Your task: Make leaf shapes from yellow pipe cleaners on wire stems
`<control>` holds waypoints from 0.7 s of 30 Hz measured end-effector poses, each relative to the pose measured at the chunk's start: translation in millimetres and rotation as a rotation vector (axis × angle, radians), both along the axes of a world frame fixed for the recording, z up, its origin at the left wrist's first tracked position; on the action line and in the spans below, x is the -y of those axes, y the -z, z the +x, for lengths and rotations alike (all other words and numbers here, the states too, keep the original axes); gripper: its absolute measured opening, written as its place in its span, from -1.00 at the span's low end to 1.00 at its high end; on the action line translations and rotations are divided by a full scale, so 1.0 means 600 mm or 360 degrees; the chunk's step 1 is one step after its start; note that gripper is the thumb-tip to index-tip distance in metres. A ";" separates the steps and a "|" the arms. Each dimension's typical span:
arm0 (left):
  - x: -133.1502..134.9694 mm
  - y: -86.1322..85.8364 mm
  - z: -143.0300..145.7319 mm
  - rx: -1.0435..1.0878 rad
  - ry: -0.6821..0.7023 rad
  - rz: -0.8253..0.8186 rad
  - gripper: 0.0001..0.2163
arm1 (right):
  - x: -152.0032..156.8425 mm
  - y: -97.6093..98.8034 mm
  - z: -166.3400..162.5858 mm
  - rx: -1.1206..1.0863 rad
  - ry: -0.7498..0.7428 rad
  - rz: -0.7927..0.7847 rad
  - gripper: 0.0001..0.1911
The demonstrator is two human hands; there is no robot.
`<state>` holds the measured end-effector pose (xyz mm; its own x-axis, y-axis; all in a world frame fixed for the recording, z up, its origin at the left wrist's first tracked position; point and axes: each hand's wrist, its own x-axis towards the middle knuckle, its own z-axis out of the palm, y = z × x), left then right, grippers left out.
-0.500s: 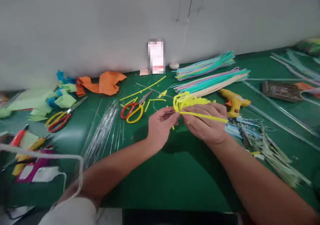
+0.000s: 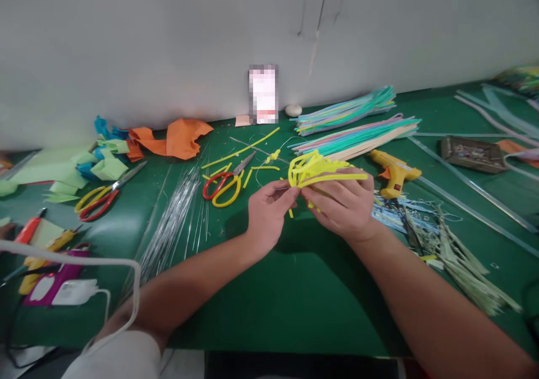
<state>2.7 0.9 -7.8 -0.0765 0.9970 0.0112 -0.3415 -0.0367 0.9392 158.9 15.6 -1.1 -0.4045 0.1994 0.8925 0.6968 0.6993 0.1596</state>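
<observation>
A looped bunch of yellow pipe cleaners (image 2: 309, 167) is held above the middle of the green table. My left hand (image 2: 269, 208) pinches at the left end of the bunch, where the loops come together; a thin wire seems to run by its fingertips. Wrapped around the bunch from the right is my right hand (image 2: 343, 205), with one straight yellow stem lying across its fingers. Just left of my hands rest scissors (image 2: 227, 185) with red and yellow handles, among cut yellow pieces (image 2: 265, 168). My palms hide part of the bunch.
Two bundles of coloured pipe cleaners (image 2: 349, 137) lie behind my hands, with a yellow glue gun (image 2: 396, 174) to the right. Thin wires (image 2: 172, 219) and second scissors (image 2: 110, 193) are at left. A phone (image 2: 263, 95) leans on the wall. A white cable (image 2: 137, 289) crosses my left arm.
Both hands have shifted slightly left with the yellow bunch. The straight stem across my right hand has swung up, and its free end now points further from me.
</observation>
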 end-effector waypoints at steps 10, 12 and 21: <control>-0.012 0.009 -0.009 -0.0142 -0.0078 0.0046 -0.79 | 0.002 0.005 0.007 0.0064 -0.0185 -0.0314 -0.57; -0.018 0.011 -0.012 -0.0179 -0.0097 0.0035 -0.78 | 0.002 0.005 0.008 -0.0045 -0.0197 -0.0363 -0.61; -0.033 0.027 -0.015 -0.0259 -0.0062 0.0051 -0.81 | -0.025 0.018 0.016 -0.0379 0.0244 -0.0324 -0.83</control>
